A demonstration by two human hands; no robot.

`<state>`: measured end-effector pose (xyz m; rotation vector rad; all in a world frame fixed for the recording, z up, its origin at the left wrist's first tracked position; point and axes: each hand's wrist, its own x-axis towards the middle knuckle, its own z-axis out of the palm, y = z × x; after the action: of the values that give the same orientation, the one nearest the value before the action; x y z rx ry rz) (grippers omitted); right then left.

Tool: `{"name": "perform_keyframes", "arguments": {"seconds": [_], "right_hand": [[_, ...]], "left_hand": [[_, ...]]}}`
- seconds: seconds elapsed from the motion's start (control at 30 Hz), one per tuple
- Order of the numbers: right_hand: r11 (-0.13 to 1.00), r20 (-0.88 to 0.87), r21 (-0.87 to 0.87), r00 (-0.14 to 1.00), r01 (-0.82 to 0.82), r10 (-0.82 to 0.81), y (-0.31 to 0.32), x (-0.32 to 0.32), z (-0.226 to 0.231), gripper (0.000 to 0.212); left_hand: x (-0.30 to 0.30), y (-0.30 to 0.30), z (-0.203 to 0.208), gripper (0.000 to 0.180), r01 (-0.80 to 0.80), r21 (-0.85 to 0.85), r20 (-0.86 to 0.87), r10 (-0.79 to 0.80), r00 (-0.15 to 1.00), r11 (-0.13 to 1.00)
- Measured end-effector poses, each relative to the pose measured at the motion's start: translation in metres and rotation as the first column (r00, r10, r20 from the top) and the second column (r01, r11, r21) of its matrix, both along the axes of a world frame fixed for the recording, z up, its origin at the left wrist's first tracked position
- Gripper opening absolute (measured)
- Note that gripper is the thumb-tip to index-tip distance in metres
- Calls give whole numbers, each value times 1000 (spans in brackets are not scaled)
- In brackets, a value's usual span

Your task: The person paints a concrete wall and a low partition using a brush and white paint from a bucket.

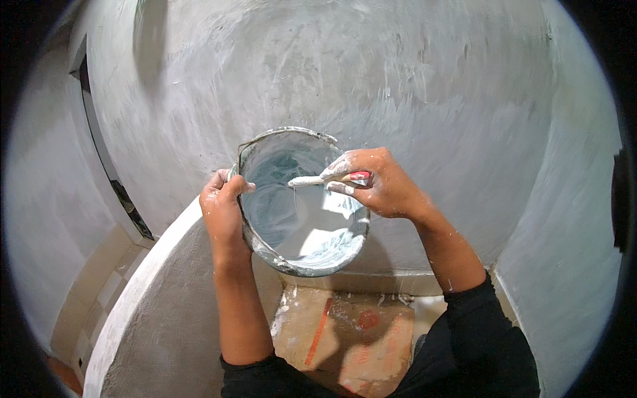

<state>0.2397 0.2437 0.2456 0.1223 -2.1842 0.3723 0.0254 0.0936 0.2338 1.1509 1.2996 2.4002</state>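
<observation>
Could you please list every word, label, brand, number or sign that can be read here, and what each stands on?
Cardboard: faint red lettering and a round emblem, too faded and blurred to quote; the orange-red stripe carries no readable text.
Bucket: none visible.
Brush: none that can be made out.
</observation>
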Motion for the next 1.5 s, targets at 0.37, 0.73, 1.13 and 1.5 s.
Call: {"name": "perform_keyframes", "arguments": {"seconds": [0.37, 0.73, 1.13, 1.5], "right_hand": [[967, 241, -182, 962, 177, -131, 4, 20, 14, 18], [940, 126, -300, 984, 160, -127, 17, 12, 16, 16], [911, -64, -401, 990, 92, -128, 33, 9, 16, 17], [863, 7, -504, 999, 41, -44, 43, 13, 17, 17]], "left_hand": [[-1, -2, 2, 5, 15, 7, 34, -16, 999, 1000], [8, -3, 9, 7, -17, -59, 51, 20, 999, 998], [18, -10, 17, 7, -139, -90, -15, 138, 990, 986], [15, -8, 16, 6, -128, -100, 1, 129, 992, 987]]}}
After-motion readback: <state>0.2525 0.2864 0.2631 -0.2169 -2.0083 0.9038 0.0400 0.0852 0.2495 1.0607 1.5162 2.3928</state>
